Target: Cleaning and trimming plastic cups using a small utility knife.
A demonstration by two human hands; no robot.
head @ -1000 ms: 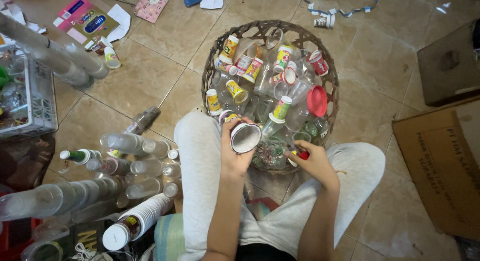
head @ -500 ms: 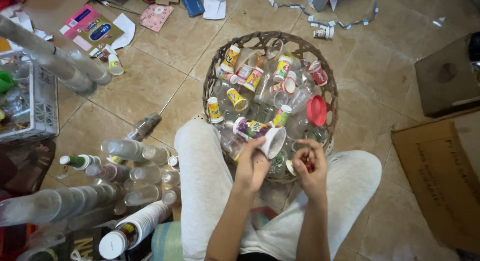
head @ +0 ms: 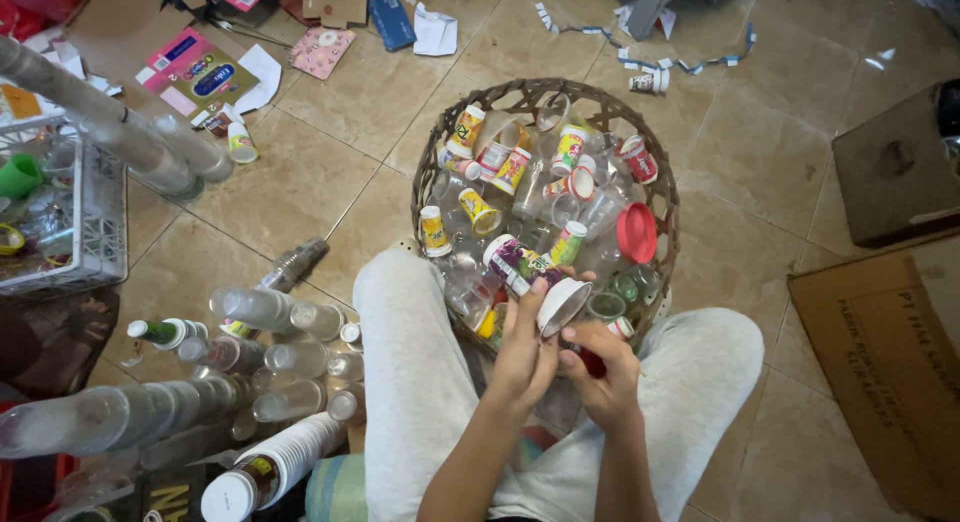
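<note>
The left hand (head: pixel 525 357) has its fingers curled around a small white plastic cup with a purple printed sleeve (head: pixel 535 282), held tilted on its side with the open mouth facing the right hand. The right hand (head: pixel 600 377) is closed into a loose pinch at the cup's rim; something red shows beneath its fingers, but I cannot tell what it is. Both hands sit just above the near edge of the round woven wicker basket (head: pixel 655 187), which is heaped with clear and printed plastic cups. The cup is light and gripped only at its side, so a hard pull at the rim could twist it free and drop it among the look-alike cups below. Long stacks of nested clear cups (head: pixel 150 412) lie close beside the left knee; a shifted leg could send them rolling.
</note>
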